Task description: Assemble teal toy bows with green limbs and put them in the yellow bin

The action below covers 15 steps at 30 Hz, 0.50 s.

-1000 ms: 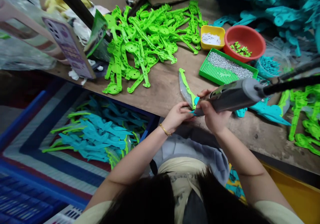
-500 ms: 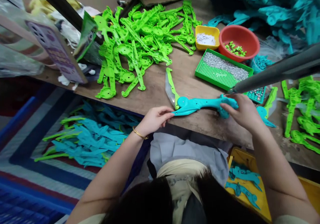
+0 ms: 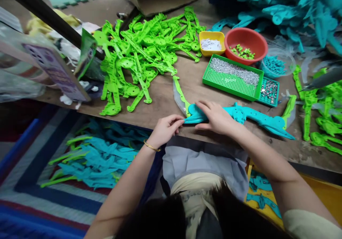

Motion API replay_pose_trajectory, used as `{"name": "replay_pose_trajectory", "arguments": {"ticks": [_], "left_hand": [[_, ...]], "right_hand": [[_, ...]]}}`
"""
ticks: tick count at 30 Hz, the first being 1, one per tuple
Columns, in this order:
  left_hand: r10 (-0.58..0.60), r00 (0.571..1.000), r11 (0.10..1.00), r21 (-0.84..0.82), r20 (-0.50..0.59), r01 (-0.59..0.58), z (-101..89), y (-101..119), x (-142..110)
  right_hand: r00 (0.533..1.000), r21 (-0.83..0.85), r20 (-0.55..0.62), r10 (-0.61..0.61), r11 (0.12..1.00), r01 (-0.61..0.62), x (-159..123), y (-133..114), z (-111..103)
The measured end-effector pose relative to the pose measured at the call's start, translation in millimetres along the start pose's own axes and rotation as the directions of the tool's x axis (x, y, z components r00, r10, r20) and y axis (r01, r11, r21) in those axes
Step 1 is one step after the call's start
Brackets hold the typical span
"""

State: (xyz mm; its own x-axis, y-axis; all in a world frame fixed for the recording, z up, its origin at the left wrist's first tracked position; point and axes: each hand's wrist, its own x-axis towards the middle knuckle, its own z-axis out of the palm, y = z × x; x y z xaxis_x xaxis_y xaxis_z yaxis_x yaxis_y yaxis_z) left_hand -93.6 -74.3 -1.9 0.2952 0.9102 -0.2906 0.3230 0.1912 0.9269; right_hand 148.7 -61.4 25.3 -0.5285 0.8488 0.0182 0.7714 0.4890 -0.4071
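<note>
A long turquoise plastic toy body [image 3: 253,115] lies along the front edge of the table. At each end it carries a green arm [image 3: 181,93] with a clear, blade-like piece. My left hand [image 3: 167,128] pinches the body's pointed left tip between thumb and fingers. Over the round left joint rests my right hand [image 3: 215,117], its fingers above and its thumb on the near side, closed around that end. Part of the body is hidden under the right hand.
Loose green arms [image 3: 128,62] are heaped at left. Beyond the body stand a green tray of screws [image 3: 229,87], a small turquoise tray [image 3: 276,96], a red bowl [image 3: 263,48] and a yellow dish [image 3: 201,37]. A dark rod-shaped tool [image 3: 324,78] reaches in from the right.
My right hand has moved left along the body, from its middle to the left joint. The dark tool has swung away to the right. My left hand stays on the tip.
</note>
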Motion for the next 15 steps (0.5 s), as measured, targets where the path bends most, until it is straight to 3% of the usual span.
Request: {"name": "replay_pose_trajectory", "arguments": {"ticks": [5,11,15], "left_hand": [[0.019,1.0,1.0,0.001,-0.022,-0.019,1.4,-10,-3],[0.001,0.999,0.997,-0.082,-0.054,-0.005,3.7,-18,-2],[-0.023,0.999,0.983,-0.18,-0.038,0.016,3.9,-18,-1]], "right_hand": [[0.993,-0.127,0.068,-0.1,0.986,0.108,18,-8,21],[0.96,-0.175,-0.015,-0.279,0.946,0.272,16,-13,27],[0.964,-0.132,0.018,-0.267,0.955,0.267,20,-21,31]]}}
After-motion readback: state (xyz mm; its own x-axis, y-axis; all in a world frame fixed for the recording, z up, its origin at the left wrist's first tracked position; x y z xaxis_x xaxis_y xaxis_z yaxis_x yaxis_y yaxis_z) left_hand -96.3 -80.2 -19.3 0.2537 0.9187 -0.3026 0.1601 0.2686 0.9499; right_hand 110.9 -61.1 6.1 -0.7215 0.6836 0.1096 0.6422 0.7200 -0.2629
